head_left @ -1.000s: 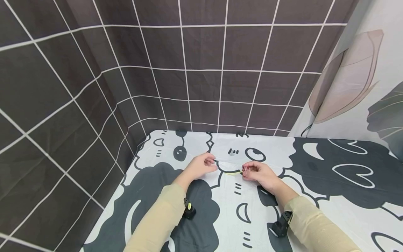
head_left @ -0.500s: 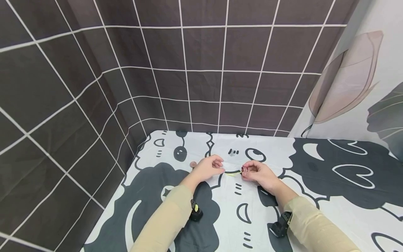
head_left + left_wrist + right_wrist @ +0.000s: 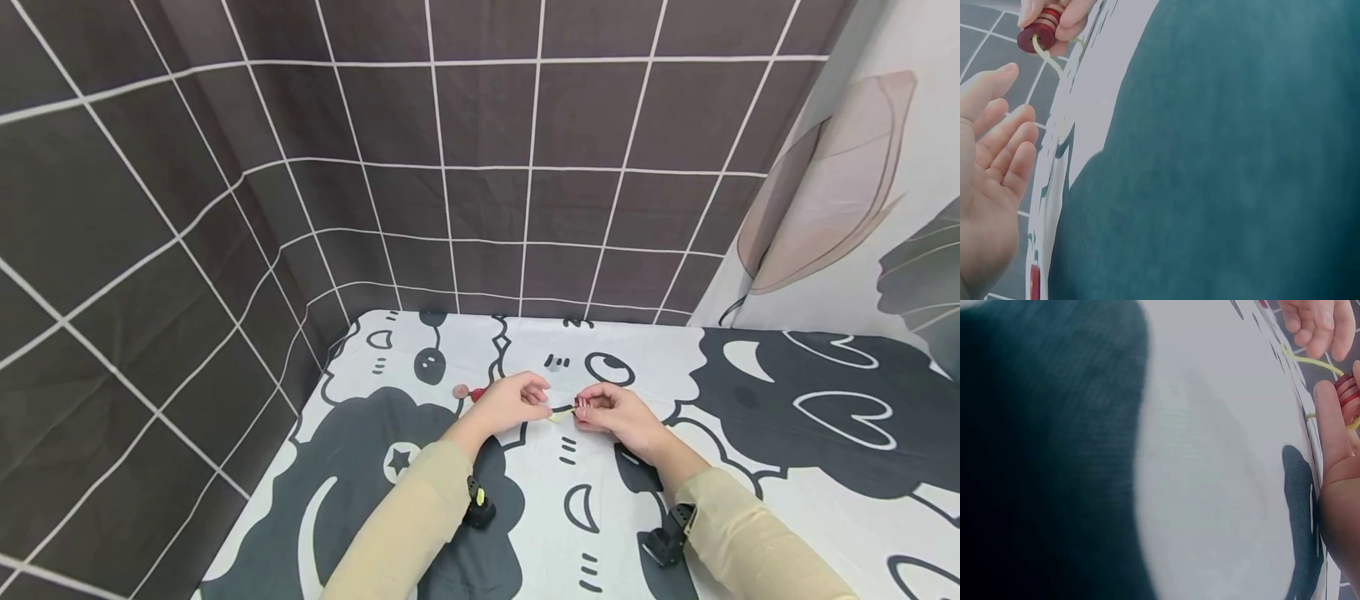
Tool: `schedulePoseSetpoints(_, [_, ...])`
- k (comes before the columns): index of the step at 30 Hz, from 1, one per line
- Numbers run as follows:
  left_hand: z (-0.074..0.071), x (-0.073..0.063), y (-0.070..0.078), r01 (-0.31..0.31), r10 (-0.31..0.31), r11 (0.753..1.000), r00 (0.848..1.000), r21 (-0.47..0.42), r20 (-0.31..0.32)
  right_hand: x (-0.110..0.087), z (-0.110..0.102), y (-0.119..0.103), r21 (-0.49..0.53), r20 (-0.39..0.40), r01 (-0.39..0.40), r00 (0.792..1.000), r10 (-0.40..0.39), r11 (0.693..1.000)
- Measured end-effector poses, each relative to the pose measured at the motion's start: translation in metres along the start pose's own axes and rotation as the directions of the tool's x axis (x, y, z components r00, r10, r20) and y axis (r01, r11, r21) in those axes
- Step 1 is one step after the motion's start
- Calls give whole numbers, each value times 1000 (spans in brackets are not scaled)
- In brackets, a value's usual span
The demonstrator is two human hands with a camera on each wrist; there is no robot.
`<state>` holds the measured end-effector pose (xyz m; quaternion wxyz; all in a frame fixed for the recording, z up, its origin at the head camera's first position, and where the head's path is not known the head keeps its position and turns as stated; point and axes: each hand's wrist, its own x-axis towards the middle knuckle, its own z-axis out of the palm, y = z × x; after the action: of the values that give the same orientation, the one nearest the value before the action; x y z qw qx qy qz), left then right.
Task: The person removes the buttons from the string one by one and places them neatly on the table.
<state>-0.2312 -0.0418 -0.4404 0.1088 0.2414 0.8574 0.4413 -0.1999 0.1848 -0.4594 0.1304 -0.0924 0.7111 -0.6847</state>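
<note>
My right hand (image 3: 611,408) pinches a short stack of red and pink buttons (image 3: 1040,32) between thumb and fingers. A yellow cord (image 3: 1047,55) comes out of a hole in the end button and trails toward the left. The same cord (image 3: 1316,361) shows more of its length in the right wrist view. My left hand (image 3: 510,404) is just left of the stack, fingers loosely extended and apart from the cord in the left wrist view (image 3: 994,175). Behind the left hand on the cloth lie a pinkish-brown disc (image 3: 461,391) and a red piece (image 3: 477,393), partly hidden.
A black, white and grey cartoon-print cloth (image 3: 555,533) covers the surface under both hands. Dark grid-patterned curtains (image 3: 480,200) stand at the back and left. A pale leaf-patterned curtain (image 3: 832,183) hangs at the right. Each wrist carries a small black camera (image 3: 670,535).
My left hand has moved rightward along the cord toward the right hand. The disc and the red piece have come into view behind it. The right hand has stayed in place with the buttons.
</note>
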Motion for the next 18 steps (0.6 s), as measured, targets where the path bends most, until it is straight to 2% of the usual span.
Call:
schedulePoseSetpoints(11, [8, 4, 9, 0, -1, 1000, 999, 25, 35, -2, 0, -3, 9, 34, 8, 999, -8, 1000])
schedulePoseSetpoints(18, [14, 6, 10, 11, -11, 1000, 999, 0, 44, -2, 0, -3, 4, 39, -5, 999, 5, 1000])
